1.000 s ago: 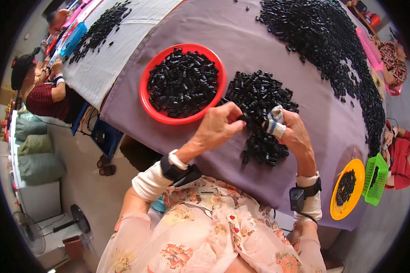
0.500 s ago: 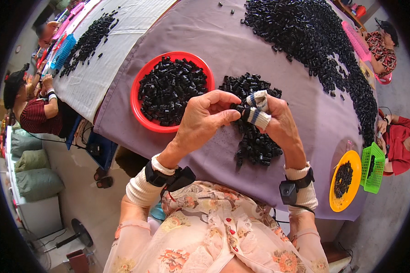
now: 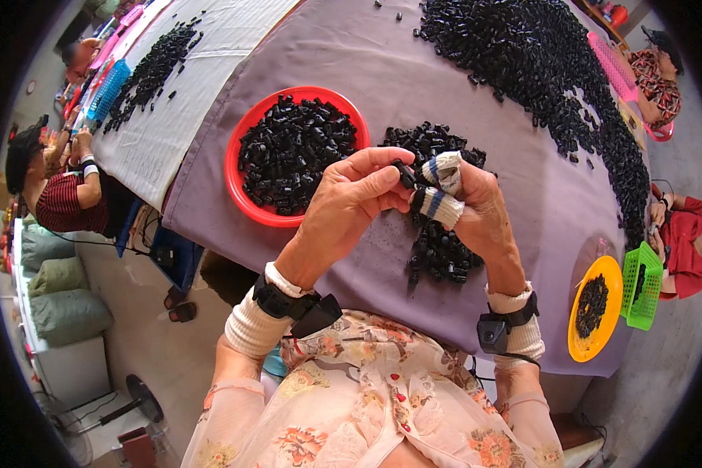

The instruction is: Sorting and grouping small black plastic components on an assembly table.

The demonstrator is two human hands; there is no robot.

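My left hand (image 3: 349, 195) pinches a small black plastic piece (image 3: 405, 173) between thumb and index finger. Right beside it, my right hand (image 3: 480, 204) has its bent fingers drawn in toward that piece; what they hold, if anything, is hidden. White cloth finger covers (image 3: 442, 206) with blue stripes sit on the right thumb and index finger, dark at the tips. Beneath both hands lies a pile of similar black pieces (image 3: 444, 253). A red round basin (image 3: 234, 183) full of black pieces stands to the left of my left hand.
A large heap of black pieces (image 3: 515, 54) spreads over the mauve tablecloth (image 3: 304, 47) at the far right. Near the right edge are a yellow plate (image 3: 610, 312) and a green basket (image 3: 651, 292). Co-workers sit at the left (image 3: 70, 195) and right (image 3: 682, 246).
My left fingers have shifted and tilted the black piece, which now shows more plainly above the thumb. My right hand has hardly moved.
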